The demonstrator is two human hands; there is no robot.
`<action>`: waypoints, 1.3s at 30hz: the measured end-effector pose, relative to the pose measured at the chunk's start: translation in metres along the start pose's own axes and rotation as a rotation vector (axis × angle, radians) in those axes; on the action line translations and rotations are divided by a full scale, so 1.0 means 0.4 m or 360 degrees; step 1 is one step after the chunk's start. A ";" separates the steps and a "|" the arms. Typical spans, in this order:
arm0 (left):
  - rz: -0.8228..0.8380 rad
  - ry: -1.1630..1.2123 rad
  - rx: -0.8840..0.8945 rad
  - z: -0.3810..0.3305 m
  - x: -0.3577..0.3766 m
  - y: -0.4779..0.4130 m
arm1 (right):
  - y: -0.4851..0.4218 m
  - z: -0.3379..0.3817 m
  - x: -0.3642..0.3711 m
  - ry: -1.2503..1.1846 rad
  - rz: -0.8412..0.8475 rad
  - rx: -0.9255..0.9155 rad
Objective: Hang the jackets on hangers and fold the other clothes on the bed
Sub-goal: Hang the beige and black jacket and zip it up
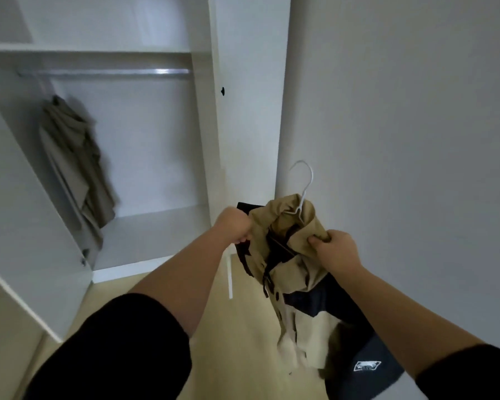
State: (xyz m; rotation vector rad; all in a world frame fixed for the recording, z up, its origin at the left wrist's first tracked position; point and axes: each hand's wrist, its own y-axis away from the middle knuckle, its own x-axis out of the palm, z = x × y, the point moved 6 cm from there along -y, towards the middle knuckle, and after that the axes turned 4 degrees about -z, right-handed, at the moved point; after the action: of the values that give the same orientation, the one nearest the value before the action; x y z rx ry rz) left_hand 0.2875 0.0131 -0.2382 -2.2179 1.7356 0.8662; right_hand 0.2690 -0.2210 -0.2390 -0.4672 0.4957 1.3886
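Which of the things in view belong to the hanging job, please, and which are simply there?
Belonging to the job: tan and navy jacket, gripped by left hand and right hand; white hanger poking from its collar; wardrobe rail; khaki garment already hanging from it.
Simply there: wardrobe shelf; white wall; pale floor.

— What does the person wear?
— Black fabric on both arms. The left black fabric sleeve (122, 347) ends near the elbow, and the right black fabric sleeve (471, 373) ends further down the forearm.
— And below the sleeves?
— Bare forearms, and the left hand (234, 226) and right hand (334, 249) are bare too.
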 end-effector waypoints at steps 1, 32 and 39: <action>-0.0058 0.0327 -0.0032 -0.014 -0.046 0.017 | -0.005 0.043 0.002 -0.0084 0.0161 0.0080; 0.0462 -0.0295 0.0051 0.261 -1.071 -0.325 | -0.140 1.008 0.973 -0.0978 0.0989 0.0511; 0.0122 -0.0998 0.0203 0.295 -1.151 -0.647 | -0.389 1.132 1.186 -0.0846 0.1057 0.0424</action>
State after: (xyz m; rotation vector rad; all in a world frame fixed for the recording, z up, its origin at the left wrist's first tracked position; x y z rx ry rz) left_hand 0.4264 0.5250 -0.1303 -1.5648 1.5131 1.2561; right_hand 0.5023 0.4046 -0.1462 0.3221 0.3979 1.9608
